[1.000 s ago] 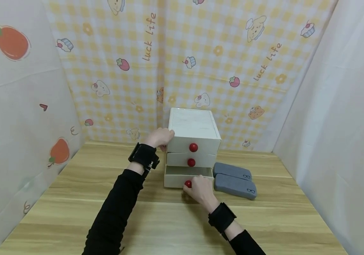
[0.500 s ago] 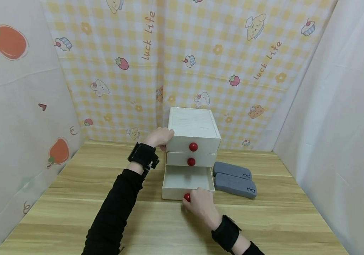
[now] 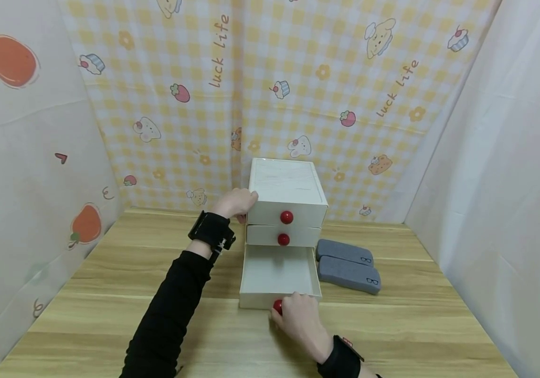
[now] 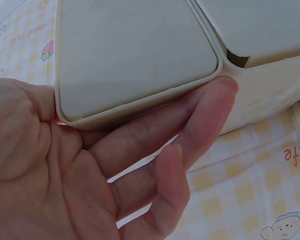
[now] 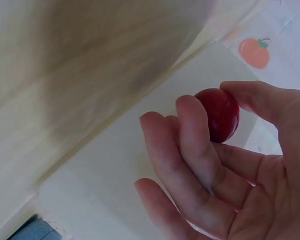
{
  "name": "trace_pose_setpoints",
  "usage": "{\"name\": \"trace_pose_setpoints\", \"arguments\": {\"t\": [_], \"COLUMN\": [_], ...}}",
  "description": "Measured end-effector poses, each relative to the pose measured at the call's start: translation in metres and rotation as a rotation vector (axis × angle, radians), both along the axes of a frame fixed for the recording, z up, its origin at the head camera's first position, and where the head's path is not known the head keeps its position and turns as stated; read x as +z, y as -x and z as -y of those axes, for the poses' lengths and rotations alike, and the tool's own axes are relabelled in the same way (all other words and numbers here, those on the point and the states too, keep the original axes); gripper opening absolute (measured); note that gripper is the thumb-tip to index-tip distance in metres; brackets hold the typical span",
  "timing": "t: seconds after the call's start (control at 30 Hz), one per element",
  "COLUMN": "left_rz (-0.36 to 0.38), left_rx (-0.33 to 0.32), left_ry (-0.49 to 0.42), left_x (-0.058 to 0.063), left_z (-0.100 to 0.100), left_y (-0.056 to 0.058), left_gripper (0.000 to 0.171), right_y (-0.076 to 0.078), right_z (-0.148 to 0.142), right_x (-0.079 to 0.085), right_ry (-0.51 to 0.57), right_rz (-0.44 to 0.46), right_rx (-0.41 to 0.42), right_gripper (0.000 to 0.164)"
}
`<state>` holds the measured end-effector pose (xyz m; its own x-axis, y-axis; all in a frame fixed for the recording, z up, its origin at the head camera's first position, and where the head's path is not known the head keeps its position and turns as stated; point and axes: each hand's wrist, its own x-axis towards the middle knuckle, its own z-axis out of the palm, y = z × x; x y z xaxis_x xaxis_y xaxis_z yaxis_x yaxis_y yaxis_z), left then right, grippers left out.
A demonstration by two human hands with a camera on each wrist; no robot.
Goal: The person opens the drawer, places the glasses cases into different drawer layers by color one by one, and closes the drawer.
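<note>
A small white drawer cabinet (image 3: 286, 181) with red ball knobs stands on the wooden table. Its bottom drawer (image 3: 256, 301) is pulled well out, and the visible inside holds nothing. My right hand (image 3: 302, 324) pinches that drawer's red knob (image 5: 223, 116) between thumb and fingers; the ring and little fingers lie off the knob. At the cabinet's upper left edge, my left hand (image 3: 233, 203) grips the body. In the left wrist view its curled fingers (image 4: 210, 120) lie along the side wall, with the thumb partly hidden behind the corner. The upper two drawers are closed.
Two grey-blue glasses cases, a rear case (image 3: 345, 252) and a front case (image 3: 349, 274), lie side by side just right of the cabinet. Patterned cloth (image 3: 194, 131) hangs behind it, and white cloths flank the table (image 3: 123, 283).
My right hand has drawn the bottom drawer toward me by its knob, from slightly out to far out. The left hand stays on the cabinet, which has not visibly shifted.
</note>
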<state>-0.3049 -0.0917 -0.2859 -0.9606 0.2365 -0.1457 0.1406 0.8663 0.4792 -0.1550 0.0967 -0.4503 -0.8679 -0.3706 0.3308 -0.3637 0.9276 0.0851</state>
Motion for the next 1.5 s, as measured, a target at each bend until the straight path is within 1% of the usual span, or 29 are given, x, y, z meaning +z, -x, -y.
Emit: {"name": "trace_pose_setpoints", "arguments": {"t": [0.23, 0.37, 0.43, 0.5, 0.57, 0.63, 0.73, 0.8, 0.87, 0.97, 1.03, 1.1, 1.17, 1.27, 1.37, 1.5], "left_rz": [-0.012, -0.015, -0.014, -0.008, -0.007, -0.009, -0.018, -0.021, -0.022, -0.026, -0.03, -0.033, -0.034, -0.034, -0.034, -0.035], "left_rx": [-0.001, -0.004, -0.002, 0.0, 0.003, 0.003, 0.0, 0.001, 0.002, 0.008, 0.01, 0.012, 0.006, 0.004, 0.009, 0.023], "left_ry": [0.004, 0.003, 0.002, -0.001, 0.0, -0.002, 0.005, 0.007, 0.011, 0.01, 0.014, 0.018, 0.023, 0.018, 0.017, 0.021], "left_x": [-0.001, -0.001, -0.001, -0.001, -0.001, -0.001, -0.001, -0.001, -0.001, -0.002, -0.002, -0.002, -0.002, -0.002, -0.002, -0.002], "left_z": [0.0, 0.001, 0.0, 0.0, 0.0, 0.0, 0.0, 0.001, 0.001, 0.001, 0.001, 0.0, 0.0, -0.001, -0.001, 0.0], "left_y": [0.002, 0.001, 0.0, -0.001, -0.001, -0.001, -0.002, -0.002, -0.002, -0.001, -0.001, -0.001, -0.002, -0.002, -0.003, -0.004], "left_gripper": [0.045, 0.046, 0.047, 0.047, 0.048, 0.048, 0.048, 0.049, 0.049, 0.05, 0.051, 0.052, 0.051, 0.051, 0.051, 0.051], "right_y": [-0.008, -0.009, -0.011, -0.013, -0.012, -0.009, 0.004, 0.016, 0.029, 0.05, 0.063, 0.073, 0.082, 0.09, 0.094, 0.099], "right_z": [0.0, -0.002, -0.004, -0.007, -0.011, -0.019, -0.036, -0.05, -0.066, -0.091, -0.107, -0.123, -0.139, -0.157, -0.167, -0.172], "right_x": [0.001, 0.004, 0.008, 0.016, 0.026, 0.038, 0.054, 0.062, 0.064, 0.059, 0.052, 0.043, 0.034, 0.024, 0.015, 0.004], "right_ry": [-0.009, 0.027, 0.042, 0.063, 0.094, 0.142, 0.23, 0.279, 0.312, 0.332, 0.32, 0.305, 0.261, 0.174, 0.096, 0.065], "right_rz": [0.012, 0.061, 0.088, 0.102, 0.059, 0.013, -0.046, -0.055, -0.063, -0.054, -0.004, 0.084, 0.174, 0.261, 0.273, 0.235], "right_rx": [-0.011, -0.011, -0.011, -0.008, -0.013, -0.025, -0.029, -0.005, 0.04, 0.099, 0.103, 0.091, 0.065, 0.046, 0.041, 0.044], "right_gripper": [0.058, 0.054, 0.055, 0.057, 0.059, 0.055, 0.037, 0.027, 0.021, 0.015, 0.015, 0.025, 0.039, 0.054, 0.063, 0.071]}}
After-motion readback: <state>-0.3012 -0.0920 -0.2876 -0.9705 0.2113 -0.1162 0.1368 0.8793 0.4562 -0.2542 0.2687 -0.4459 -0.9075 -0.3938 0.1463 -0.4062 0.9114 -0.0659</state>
